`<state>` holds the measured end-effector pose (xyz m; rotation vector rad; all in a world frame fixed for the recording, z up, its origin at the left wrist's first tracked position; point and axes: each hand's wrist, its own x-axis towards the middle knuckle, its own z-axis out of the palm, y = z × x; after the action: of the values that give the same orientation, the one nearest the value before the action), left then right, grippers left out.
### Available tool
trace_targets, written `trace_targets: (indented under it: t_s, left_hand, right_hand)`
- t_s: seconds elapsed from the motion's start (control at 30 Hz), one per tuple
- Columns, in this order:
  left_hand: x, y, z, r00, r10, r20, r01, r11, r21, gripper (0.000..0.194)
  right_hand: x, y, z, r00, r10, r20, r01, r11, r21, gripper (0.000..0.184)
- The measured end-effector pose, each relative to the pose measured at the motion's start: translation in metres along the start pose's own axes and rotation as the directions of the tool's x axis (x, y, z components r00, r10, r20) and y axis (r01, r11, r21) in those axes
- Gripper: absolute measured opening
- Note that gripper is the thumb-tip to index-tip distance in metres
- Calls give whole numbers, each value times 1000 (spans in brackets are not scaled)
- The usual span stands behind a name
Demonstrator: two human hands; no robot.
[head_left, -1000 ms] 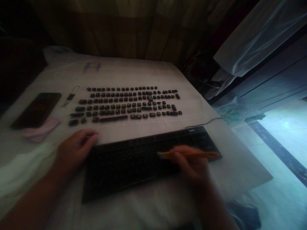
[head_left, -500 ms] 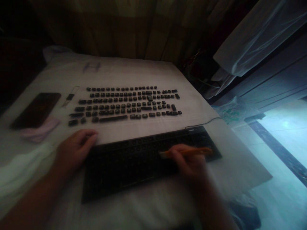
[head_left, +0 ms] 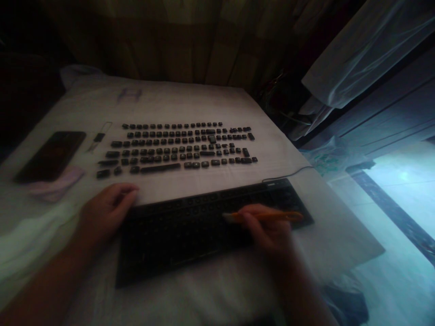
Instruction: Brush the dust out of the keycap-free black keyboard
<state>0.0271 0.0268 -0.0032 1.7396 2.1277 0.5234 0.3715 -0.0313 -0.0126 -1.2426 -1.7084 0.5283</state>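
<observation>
A dark keyboard, its keycaps taken off, lies tilted across the white-covered table. My right hand is closed around an orange-handled brush; its pale bristles touch or hover just over the key area right of centre. At the keyboard's upper left corner rests my left hand, its fingers loosely curled in with nothing visible in them. Beyond the keyboard, loose black keycaps are laid out in several rows, with the long space bar in the front row.
On the left, a dark phone lies partly over a pink cloth. Beside the keycaps is a small wire-looped tool. The keyboard's cable runs off the table's right edge. A plastic bag sits beyond that edge.
The brush tip in my right hand has shifted very slightly left over the keyboard. My left hand and the keycaps have stayed in place.
</observation>
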Motion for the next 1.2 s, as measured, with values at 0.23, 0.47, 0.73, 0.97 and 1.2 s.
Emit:
trace_targets:
  t_s: [0.23, 0.47, 0.73, 0.97, 1.2]
  left_hand:
    - [1, -4, 4, 1000, 4, -15, -4, 1000, -11, 44]
    - [1, -5, 3, 1000, -5, -12, 5, 1000, -13, 45]
    - [1, -3, 3, 1000, -6, -12, 6, 1000, -8, 46]
    - [1, -4, 2, 1000, 1, -17, -1, 1000, -15, 44]
    - [1, -4, 3, 1000, 14, -21, -14, 1000, -7, 45]
  right_hand:
    - [1, 1, 1, 1000, 23, 2, -23, 999, -23, 15]
    - [1, 1, 1, 1000, 7, -21, -8, 1000, -16, 14]
    - [2, 0, 1, 999, 1, -43, -2, 1000, -31, 13]
    - [1, 1, 2, 985, 19, -171, -23, 999, -27, 14]
    - [0, 1, 2, 969, 66, -240, -74, 997, -23, 13]
